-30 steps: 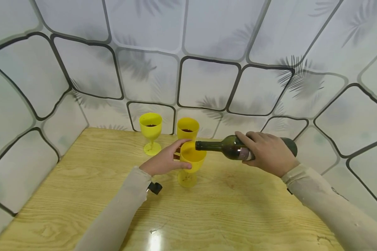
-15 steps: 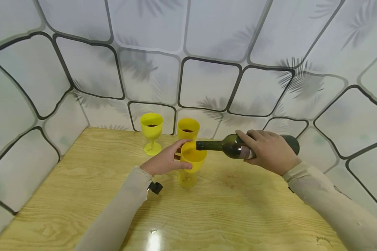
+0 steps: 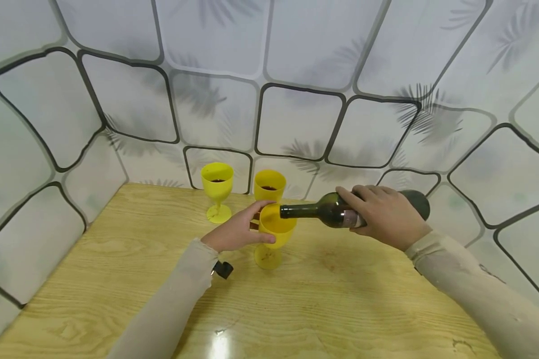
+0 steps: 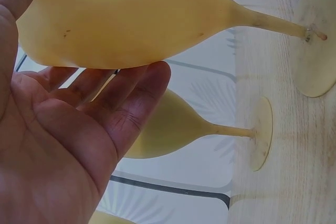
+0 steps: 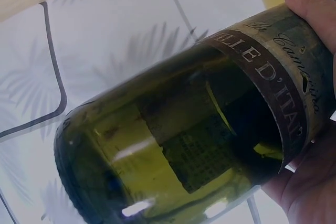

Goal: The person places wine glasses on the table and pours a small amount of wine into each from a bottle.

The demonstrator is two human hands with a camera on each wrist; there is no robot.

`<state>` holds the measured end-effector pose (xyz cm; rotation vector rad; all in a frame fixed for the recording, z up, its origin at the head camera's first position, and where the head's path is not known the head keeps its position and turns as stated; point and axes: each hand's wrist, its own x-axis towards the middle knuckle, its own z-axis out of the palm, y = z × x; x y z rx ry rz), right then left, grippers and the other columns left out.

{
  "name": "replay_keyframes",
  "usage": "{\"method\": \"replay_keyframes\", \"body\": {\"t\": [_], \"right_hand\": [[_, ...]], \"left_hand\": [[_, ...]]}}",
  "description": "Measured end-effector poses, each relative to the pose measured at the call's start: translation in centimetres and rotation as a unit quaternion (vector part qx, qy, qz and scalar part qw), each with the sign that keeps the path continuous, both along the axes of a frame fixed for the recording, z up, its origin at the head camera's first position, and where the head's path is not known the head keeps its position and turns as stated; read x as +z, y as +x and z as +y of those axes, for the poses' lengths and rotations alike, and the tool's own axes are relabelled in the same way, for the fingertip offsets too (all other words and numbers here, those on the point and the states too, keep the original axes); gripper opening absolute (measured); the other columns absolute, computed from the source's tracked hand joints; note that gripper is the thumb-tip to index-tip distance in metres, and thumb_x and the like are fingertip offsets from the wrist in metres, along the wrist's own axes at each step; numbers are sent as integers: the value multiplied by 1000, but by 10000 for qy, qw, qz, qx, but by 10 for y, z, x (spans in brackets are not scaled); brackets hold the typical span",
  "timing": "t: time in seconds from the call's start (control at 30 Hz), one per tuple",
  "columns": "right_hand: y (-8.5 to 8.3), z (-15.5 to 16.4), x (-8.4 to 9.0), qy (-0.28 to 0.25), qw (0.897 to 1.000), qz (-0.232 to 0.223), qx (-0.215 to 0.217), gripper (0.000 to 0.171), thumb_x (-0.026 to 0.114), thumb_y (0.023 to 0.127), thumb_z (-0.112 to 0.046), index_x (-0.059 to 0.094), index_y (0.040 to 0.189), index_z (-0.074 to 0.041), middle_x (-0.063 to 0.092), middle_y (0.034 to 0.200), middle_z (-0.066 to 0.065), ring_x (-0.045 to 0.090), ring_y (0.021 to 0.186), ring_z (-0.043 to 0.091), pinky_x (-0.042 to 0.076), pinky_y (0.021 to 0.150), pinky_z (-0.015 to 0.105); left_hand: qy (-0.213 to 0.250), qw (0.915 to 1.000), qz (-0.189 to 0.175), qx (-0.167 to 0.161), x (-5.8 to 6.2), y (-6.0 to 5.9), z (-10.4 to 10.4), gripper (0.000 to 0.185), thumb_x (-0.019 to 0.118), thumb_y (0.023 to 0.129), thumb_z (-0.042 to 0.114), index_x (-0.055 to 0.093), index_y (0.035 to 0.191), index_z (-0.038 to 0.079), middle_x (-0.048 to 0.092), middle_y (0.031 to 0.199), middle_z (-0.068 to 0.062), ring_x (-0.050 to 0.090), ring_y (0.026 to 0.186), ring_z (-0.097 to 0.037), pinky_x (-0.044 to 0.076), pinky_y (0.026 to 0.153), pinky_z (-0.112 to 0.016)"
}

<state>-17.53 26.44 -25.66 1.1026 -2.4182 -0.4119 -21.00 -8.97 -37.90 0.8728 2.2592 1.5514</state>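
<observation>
My left hand (image 3: 236,232) wraps the bowl of a yellow goblet (image 3: 271,239) standing on the wooden table (image 3: 117,259); in the left wrist view the fingers (image 4: 131,103) curl round that goblet's bowl (image 4: 126,17). My right hand (image 3: 386,215) grips a dark green wine bottle (image 3: 328,211) held almost level, its mouth over the goblet's rim. The right wrist view shows the bottle's body and label (image 5: 210,129) in that hand. Two more yellow goblets (image 3: 216,189) (image 3: 269,185) with dark liquid stand behind, near the wall.
Patterned white panels (image 3: 296,119) wall in the table at the back and both sides. A small black object (image 3: 223,269) lies on the table beside my left sleeve. Bare wood stretches toward the front edge.
Nothing much has moved; the bottle has shifted very slightly and stays tipped over the goblet, with both hands keeping their holds.
</observation>
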Motion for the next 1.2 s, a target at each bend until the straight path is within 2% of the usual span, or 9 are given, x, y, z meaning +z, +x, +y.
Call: {"method": "replay_keyframes", "body": {"t": [0.4,0.93,1.2], "right_hand": [[-1,-1,6,20,9999,-4,132,90,95,71,-41,56,146,-8,65,104,15,67,86,31,58,75,49],[-2,-4,9,54,10000,-63,19,92,94,72,-42,53,147,-9,65,106,15,68,89,33,58,75,50],[-3,-6,10,95,9999,-40,-8,92,95,72,-43,53,147,-10,64,107,16,68,90,33,59,75,50]], "left_hand": [[-25,10000,-20,19,1,0,-1,90,82,89,43,30,161,27,55,142,3,54,131,-22,47,110,-45],[-15,10000,-76,26,2,-2,0,92,82,89,45,29,162,25,55,142,5,53,131,-19,47,110,-41],[-21,9999,-160,35,2,0,0,91,82,89,46,29,161,29,55,142,6,53,132,-19,47,110,-41]]}}
